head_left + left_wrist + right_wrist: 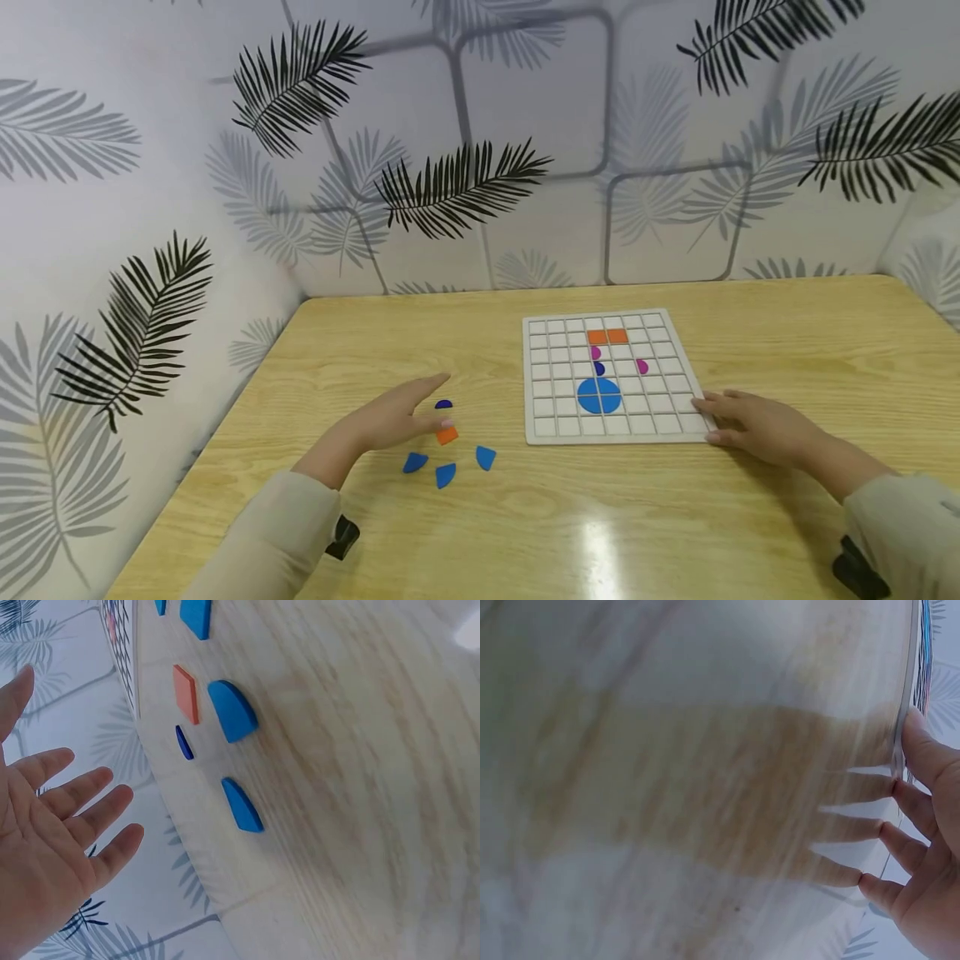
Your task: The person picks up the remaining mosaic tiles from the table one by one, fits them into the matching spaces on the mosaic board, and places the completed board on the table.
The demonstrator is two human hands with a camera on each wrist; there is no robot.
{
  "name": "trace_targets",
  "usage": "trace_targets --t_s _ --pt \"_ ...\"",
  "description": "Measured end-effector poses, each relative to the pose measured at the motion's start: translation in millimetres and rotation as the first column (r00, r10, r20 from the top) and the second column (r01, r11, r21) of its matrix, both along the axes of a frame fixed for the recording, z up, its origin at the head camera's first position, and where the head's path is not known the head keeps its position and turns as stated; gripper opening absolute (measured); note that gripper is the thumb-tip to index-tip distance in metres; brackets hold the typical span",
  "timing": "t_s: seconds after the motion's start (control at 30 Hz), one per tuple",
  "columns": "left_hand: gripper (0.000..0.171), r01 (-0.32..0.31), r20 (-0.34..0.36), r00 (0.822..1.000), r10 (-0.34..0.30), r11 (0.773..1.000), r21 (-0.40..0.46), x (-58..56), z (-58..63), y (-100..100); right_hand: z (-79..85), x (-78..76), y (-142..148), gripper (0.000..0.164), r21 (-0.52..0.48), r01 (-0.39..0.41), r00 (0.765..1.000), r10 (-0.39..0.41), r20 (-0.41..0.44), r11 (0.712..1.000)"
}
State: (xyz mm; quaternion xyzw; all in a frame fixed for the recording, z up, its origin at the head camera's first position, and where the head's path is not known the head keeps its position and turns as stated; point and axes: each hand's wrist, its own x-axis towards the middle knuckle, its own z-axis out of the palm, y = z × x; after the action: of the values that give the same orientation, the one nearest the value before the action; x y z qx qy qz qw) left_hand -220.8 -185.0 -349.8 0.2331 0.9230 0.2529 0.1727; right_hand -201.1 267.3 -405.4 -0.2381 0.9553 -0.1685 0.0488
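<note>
My left hand [401,412] is held over the left part of the table, fingers spread and palm bare in the left wrist view. Its thumb overlaps a small orange square [447,437] in the head view. Beside that lie a dark blue half-circle [444,404] and several blue quarter-circle pieces [446,476]. At the right, my right hand [765,427] touches the near right corner of a white grid board [551,426], thumb on its edge and fingers fairly straight. On the board sit orange squares [607,337], magenta half-circles [642,367], a dark blue half-circle [599,368] and a blue circle [599,396] of quarter pieces.
The wooden table [525,525] reaches back to a wall [540,225] with a leaf pattern. Another wall [45,250] runs along its left side. Dark wrist devices [343,537] show below both sleeves.
</note>
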Motion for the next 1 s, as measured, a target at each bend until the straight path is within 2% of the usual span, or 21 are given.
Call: trace_targets --t_s 0.13,0.4,0.67,1.0 --pt "0.071 -0.042 0.019 0.999 0.043 0.999 -0.007 3.0 -4.1 -9.4 -1.9 0.5 -0.1 0.054 0.001 0.003 1.0 -0.003 -0.005 1.0" --pt "0.058 -0.087 0.011 0.996 0.088 0.995 -0.051 3.4 -11.7 -27.1 -3.6 0.3 -0.1 0.054 -0.006 0.009 1.0 -0.009 -0.014 1.0" --pt "0.053 -0.102 0.016 0.995 0.103 0.992 -0.079 -1.0 -19.2 -39.2 -3.6 0.7 -1.4 0.055 -0.02 0.014 1.0 -0.014 -0.003 1.0" --pt "0.045 -0.088 -0.029 0.996 0.085 0.989 -0.117 -6.3 -23.9 -41.2 -2.8 2.2 1.7 0.055 -0.023 0.034 0.999 -0.034 0.018 0.999"
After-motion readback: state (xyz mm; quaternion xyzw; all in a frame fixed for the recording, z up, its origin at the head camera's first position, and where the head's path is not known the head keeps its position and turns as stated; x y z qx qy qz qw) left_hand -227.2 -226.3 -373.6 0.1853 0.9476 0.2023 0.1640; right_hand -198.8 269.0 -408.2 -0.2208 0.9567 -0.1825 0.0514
